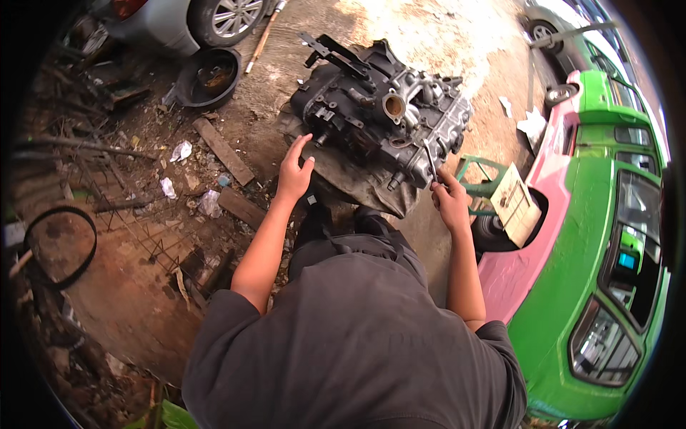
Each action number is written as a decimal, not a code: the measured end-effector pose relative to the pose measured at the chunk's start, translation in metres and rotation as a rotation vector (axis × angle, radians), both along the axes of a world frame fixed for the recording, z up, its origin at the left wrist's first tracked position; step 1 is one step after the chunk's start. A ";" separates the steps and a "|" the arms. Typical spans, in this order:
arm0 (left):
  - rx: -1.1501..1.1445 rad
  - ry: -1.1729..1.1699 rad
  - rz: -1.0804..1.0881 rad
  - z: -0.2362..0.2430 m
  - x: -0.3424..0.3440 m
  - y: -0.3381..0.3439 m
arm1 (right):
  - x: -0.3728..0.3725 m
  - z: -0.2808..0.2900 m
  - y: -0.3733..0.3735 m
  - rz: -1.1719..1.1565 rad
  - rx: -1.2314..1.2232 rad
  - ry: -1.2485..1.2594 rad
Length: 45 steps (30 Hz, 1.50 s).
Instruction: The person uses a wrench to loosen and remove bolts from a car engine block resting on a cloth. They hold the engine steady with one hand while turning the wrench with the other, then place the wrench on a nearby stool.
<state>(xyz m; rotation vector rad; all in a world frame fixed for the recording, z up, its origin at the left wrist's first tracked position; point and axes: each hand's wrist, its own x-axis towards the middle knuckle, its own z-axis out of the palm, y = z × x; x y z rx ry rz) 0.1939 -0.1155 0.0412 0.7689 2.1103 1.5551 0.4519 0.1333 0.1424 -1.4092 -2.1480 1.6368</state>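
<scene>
In front of me a dark grey engine (357,107) rests on a crumpled dark cloth (357,175). A round brown-rimmed port faces up near its middle. My left hand (293,171) is at the engine's near left corner, fingers stretched out and holding nothing; whether its fingertips touch the metal I cannot tell. At the near right end of the engine, my right hand (450,200) is closed around a slim metal wrench (430,159). The wrench's far end lies against the engine's right side; the exact spot it meets is too small to make out.
A green and pink vehicle (572,207) fills the right, with a green metal stand (480,179) and a wooden board (516,204) beside its wheel. At far left are a black basin (207,79) and a silver car (157,28). A black belt (61,247), planks and scrap litter the left ground.
</scene>
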 end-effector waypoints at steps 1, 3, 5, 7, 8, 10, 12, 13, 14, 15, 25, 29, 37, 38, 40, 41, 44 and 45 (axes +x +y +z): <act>0.015 -0.002 -0.013 -0.001 -0.004 0.002 | 0.003 0.000 -0.004 -0.006 0.001 0.015; 0.013 -0.018 -0.039 0.000 -0.011 0.008 | 0.005 -0.002 -0.014 -0.081 -0.063 0.093; 0.016 -0.006 -0.059 0.002 -0.017 0.012 | 0.008 -0.004 -0.019 -0.158 -0.112 0.136; 0.019 0.026 -0.065 0.003 -0.024 0.020 | 0.008 -0.007 -0.017 -0.179 -0.149 0.212; 0.028 0.037 -0.046 0.005 -0.024 0.020 | 0.010 -0.007 -0.017 -0.175 -0.189 0.268; 0.048 0.056 -0.011 0.011 -0.024 0.016 | 0.015 -0.008 -0.010 -0.089 -0.164 0.145; 0.022 0.062 0.014 0.018 -0.022 0.011 | 0.012 -0.015 -0.005 -0.013 -0.092 0.060; 0.013 0.072 0.021 0.020 -0.020 0.008 | 0.012 -0.018 -0.003 0.003 -0.070 0.059; 0.004 0.078 0.030 0.021 -0.017 0.006 | 0.012 -0.022 -0.001 0.006 -0.025 0.077; -0.002 0.082 0.040 0.022 -0.014 0.004 | 0.011 -0.027 0.000 0.004 0.008 0.093; 0.030 0.096 0.124 0.026 0.015 0.001 | 0.016 -0.039 0.013 -0.028 -0.244 0.307; 0.004 0.096 0.144 0.031 0.025 -0.003 | 0.025 -0.035 0.012 0.052 -0.292 0.321; -0.020 0.157 0.070 0.040 0.009 0.010 | 0.035 -0.048 0.010 -0.053 -0.279 0.342; -0.014 0.164 0.052 0.039 0.005 0.014 | 0.037 -0.050 0.011 -0.051 -0.282 0.331; 0.003 0.175 0.014 0.036 -0.005 0.021 | 0.039 -0.053 0.009 -0.033 -0.189 0.321; -0.015 0.167 -0.004 0.034 -0.008 0.024 | 0.037 -0.054 0.007 -0.017 -0.095 0.321; -0.025 0.170 -0.101 0.028 -0.028 0.038 | 0.032 -0.055 0.004 -0.029 0.029 0.318; -0.027 0.169 -0.146 0.026 -0.035 0.043 | 0.032 -0.055 0.000 -0.052 0.041 0.314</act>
